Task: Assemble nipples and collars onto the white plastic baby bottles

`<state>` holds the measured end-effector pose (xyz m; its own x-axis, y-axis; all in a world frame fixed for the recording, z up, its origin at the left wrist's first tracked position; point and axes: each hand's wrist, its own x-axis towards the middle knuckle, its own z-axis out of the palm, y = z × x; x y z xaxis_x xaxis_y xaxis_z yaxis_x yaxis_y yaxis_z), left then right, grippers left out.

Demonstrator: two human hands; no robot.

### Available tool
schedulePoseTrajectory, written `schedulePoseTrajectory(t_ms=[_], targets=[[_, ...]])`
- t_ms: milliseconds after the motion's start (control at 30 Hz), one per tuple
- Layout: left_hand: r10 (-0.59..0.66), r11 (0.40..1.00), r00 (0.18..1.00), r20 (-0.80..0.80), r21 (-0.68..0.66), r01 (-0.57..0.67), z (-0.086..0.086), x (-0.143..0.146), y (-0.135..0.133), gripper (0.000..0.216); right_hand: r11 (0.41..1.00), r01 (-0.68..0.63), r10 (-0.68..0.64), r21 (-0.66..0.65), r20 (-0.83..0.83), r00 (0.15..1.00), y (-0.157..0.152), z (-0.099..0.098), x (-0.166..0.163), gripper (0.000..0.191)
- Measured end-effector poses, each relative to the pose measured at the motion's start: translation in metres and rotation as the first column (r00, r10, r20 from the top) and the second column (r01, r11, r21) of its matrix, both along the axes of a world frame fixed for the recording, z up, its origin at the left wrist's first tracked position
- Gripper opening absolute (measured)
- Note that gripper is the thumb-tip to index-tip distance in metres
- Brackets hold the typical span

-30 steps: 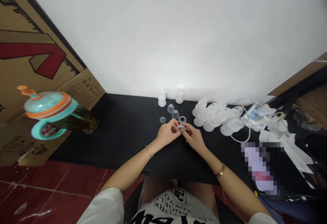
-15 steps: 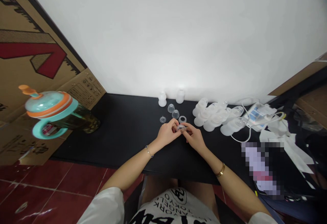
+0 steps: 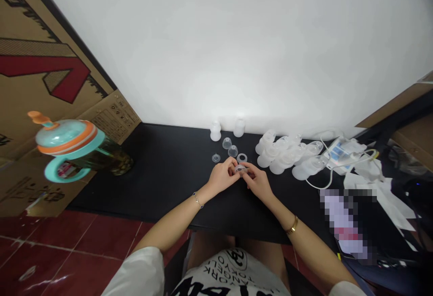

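Observation:
Between my two hands, low over the black table, is a whitish bottle collar ring with something clear in it. My left hand pinches its left side, and my right hand grips the right side with thumb and fingers. Just beyond lies a loose collar ring. A clear nipple rests left of it, and two clear domed caps sit behind. Two white baby bottles stand by the wall. To the right, several capped baby bottles are grouped together.
A large teal and orange tumbler stands at the left beside a cardboard box. A white cable, a white device and papers lie at the right. The black table meets the white wall behind.
Both hands stay almost in place around the collar ring. The whole view has shifted very slightly; the bottles and caps have kept their places.

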<state>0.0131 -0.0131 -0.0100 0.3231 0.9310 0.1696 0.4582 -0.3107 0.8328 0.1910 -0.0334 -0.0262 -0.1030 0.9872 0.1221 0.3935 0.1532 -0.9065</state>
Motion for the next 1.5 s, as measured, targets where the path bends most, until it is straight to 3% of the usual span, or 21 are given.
schedulePoseTrajectory(t_ms=[300,833,1500], targets=[[0.012,0.996,0.997,-0.080,0.089,-0.005,-0.0055,0.0000,0.0008,0.020,0.999,-0.011,0.010,-0.038,-0.028,1.000,-0.0027,0.0054,-0.0015,0.039],[0.014,0.997,0.996,-0.087,0.081,-0.007,-0.0017,-0.0011,0.0013,0.024,0.999,0.052,-0.053,-0.010,-0.125,0.991,-0.0034,0.0075,-0.0004,0.041],[-0.015,0.998,0.994,-0.111,0.054,0.021,0.0022,-0.0018,-0.0004,0.019,1.000,0.000,0.000,0.001,-0.074,0.997,-0.0031,0.0041,0.0005,0.038]])
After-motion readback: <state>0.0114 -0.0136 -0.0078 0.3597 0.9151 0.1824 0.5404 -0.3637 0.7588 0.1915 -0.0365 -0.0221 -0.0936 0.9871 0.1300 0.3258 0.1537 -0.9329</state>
